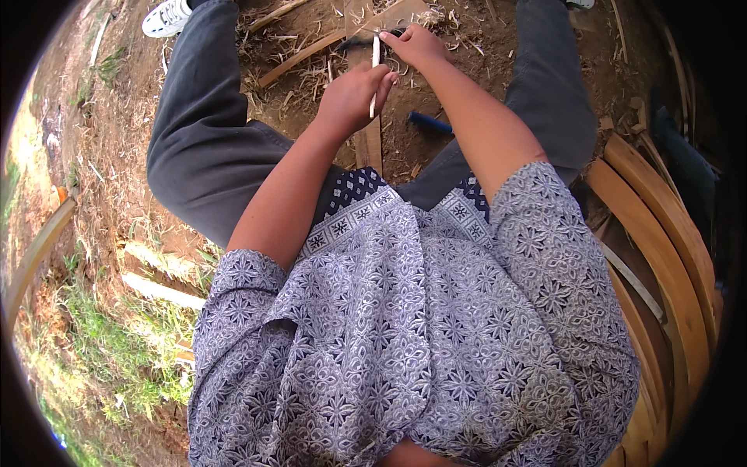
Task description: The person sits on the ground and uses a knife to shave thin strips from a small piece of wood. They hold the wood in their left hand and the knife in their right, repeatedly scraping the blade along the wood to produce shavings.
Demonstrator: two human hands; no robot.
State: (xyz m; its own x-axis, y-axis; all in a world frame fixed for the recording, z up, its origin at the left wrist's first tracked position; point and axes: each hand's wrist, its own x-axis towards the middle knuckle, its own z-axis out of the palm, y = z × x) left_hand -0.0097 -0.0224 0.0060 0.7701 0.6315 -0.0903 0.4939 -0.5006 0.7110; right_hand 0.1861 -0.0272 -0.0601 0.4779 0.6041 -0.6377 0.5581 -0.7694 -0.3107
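My left hand [354,95] is closed around a slim pale stick [376,54], which stands out above and below the fingers. At its far end my right hand [419,48] is closed on a dark tool [397,33], mostly hidden by the fingers; its kind does not show clearly. Thumb and tool are right beside the tip of the stick, and I cannot tell whether they touch it. Beneath both hands runs a flat wooden board [368,148] between my legs.
Pale wood shavings [299,35] lie over the brown soil around a long wooden strip [303,57]. A blue rod-like thing [429,122] lies near my right forearm. Several curved-looking planks [650,218] are at my right side. Grass [117,342] grows to the left.
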